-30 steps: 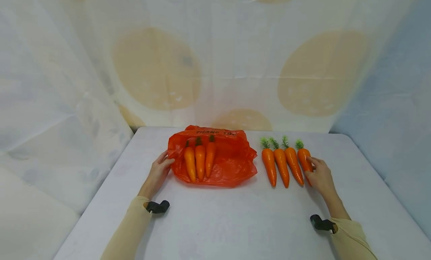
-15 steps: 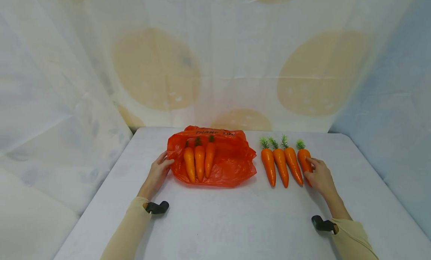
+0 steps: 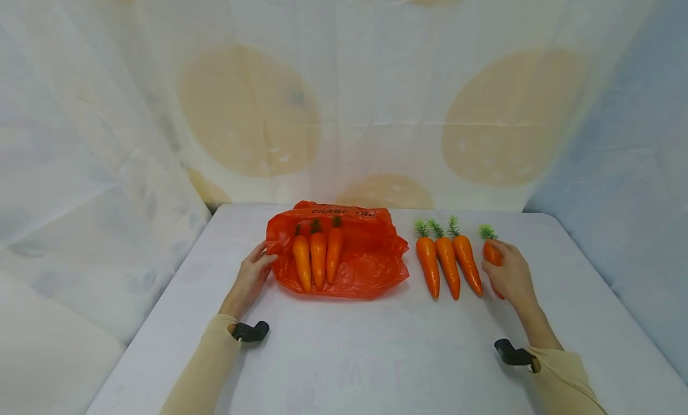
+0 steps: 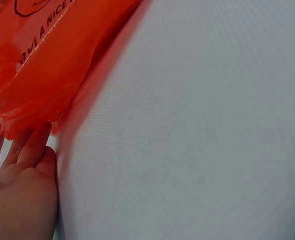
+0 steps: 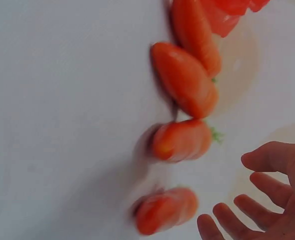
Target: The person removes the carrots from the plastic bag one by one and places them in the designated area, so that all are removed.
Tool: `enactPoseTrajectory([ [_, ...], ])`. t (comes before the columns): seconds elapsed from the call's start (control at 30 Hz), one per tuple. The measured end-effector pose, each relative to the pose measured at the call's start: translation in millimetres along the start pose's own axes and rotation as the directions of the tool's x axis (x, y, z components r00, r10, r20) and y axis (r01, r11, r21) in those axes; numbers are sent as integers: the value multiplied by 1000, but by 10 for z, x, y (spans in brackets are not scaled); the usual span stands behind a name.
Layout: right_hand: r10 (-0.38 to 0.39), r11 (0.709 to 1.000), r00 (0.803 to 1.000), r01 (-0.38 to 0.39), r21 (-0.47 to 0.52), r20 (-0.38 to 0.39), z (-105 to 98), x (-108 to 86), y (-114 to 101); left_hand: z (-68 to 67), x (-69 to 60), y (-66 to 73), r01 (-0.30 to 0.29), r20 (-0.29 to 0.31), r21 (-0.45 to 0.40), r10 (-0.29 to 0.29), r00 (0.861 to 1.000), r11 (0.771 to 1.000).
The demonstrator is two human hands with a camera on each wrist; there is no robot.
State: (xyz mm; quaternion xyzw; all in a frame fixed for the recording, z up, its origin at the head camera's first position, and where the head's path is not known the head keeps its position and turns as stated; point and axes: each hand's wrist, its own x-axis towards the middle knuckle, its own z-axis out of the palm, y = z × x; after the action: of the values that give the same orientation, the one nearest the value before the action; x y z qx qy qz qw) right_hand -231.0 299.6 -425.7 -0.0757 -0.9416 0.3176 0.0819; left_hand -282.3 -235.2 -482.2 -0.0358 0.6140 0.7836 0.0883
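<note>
1. One creased pale cloth backdrop [image 3: 376, 104] with broad yellow rounds.
2. One smooth white worktop [image 3: 376, 355].
3. One thin, crinkled red plastic bag [image 3: 371, 266], on the worktop.
4. Two hands: the left hand [image 3: 252, 277] pinches the bag's left edge; the right hand [image 3: 513, 277], fingers spread and grasping nothing, is at the outermost carrot [image 3: 491, 255].
5. Seven glossy, tapered carrots [image 3: 427, 261]: three in the bag, four right of it.
6. Feathery green tops [image 3: 421, 227] on them.
</note>
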Motion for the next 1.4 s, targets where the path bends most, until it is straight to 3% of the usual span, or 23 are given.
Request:
enactPoseTrajectory([
  [0.17,-61,996,998,62,62,-5,19,-37,-254,-13,14,-22,-5,3,-4,5,1000,1000],
  [0.33,-141,988,990,142,59,-11,112,-23,-434,-28,27,-34,-9,12,14,9,1000,1000],
  [0.67,-183,982,980,179,63,77,326,-4,-791,-36,25,-21,-1,12,22,1,1000,1000],
  [1.13,-288,948,954,272,167,83,758,-107,-1240,-13,30,-19,1,5,16,-2,1000,1000],
  [1.4,-339,934,936,322,157,99,1053,-188,-1612,-27,15,-21,4,0,-7,-4,1000,1000],
])
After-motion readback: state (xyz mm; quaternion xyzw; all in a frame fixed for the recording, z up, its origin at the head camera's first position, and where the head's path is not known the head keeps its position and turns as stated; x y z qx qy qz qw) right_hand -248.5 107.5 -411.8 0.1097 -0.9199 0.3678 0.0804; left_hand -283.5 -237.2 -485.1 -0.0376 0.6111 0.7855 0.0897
